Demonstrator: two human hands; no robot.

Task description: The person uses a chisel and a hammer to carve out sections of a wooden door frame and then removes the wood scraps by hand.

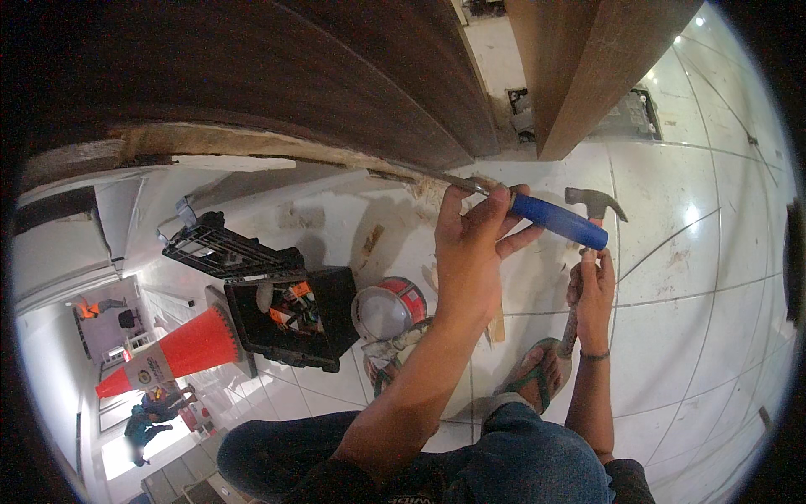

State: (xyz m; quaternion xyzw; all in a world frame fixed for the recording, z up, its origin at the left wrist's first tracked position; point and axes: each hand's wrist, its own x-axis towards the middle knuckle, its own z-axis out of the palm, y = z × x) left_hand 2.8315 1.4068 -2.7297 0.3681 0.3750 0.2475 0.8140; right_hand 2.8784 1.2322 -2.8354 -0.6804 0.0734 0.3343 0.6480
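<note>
My left hand (470, 260) is closed around a chisel's shank and the front of its blue handle (558, 222). The chisel's metal blade (470, 183) points left, to the rough, chipped edge (403, 172) of a dark brown wooden panel (277, 76). Whether the tip touches the wood is hard to tell. In my right hand (593, 294) is a claw hammer (594, 202), its head up beyond the butt of the chisel handle. The hammer's neck passes behind that butt, and its handle runs down through my fingers.
Left of my knees stand an open black toolbox (336, 319) with several tools, a red-and-white bucket (407, 304) and an orange traffic cone (193, 344). A brown wooden post (588, 67) rises ahead. Wood chips lie on the white tiled floor (672, 336). Other people (147, 428) are far left.
</note>
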